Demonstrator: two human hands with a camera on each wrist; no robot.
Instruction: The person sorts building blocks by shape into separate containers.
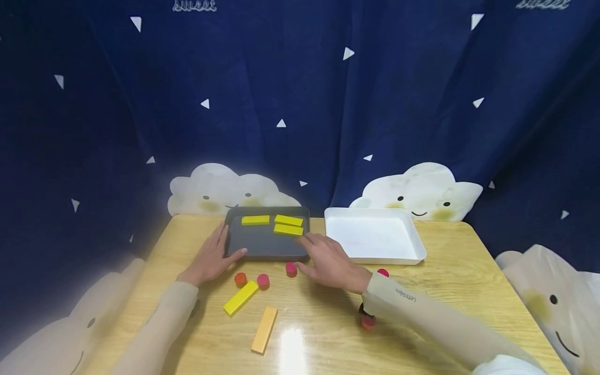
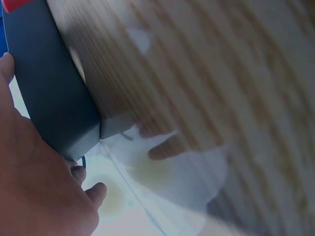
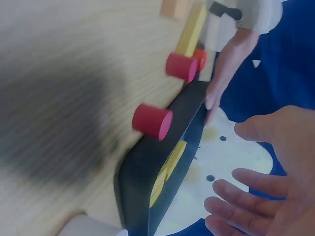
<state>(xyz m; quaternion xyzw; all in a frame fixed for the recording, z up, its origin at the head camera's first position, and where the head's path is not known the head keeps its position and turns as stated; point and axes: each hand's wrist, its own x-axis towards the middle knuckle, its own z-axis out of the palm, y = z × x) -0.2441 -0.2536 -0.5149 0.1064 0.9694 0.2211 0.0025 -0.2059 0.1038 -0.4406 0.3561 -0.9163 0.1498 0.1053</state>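
My left hand [image 1: 211,260] rests at the near left corner of a dark grey tray [image 1: 258,247], thumb along the front rim and fingers against the left wall. Inside the tray lie three yellow blocks: one at the back left [image 1: 255,220], two on the right [image 1: 288,220]. Over the tray's right front corner hovers my right hand [image 1: 328,263], its fingertips near the closer right block [image 1: 287,229]. The right wrist view shows this hand's fingers [image 3: 241,196] spread, holding nothing. A pink-red cylinder [image 1: 291,269] stands just below its thumb in the head view.
A white tray [image 1: 370,237] sits to the right. In front of the grey tray are another pink cylinder [image 1: 263,282], a red-orange cylinder [image 1: 240,279], a yellow block [image 1: 241,298] and an orange block [image 1: 264,330]. Cylinders [image 1: 367,323] lie around the right forearm, partly covered.
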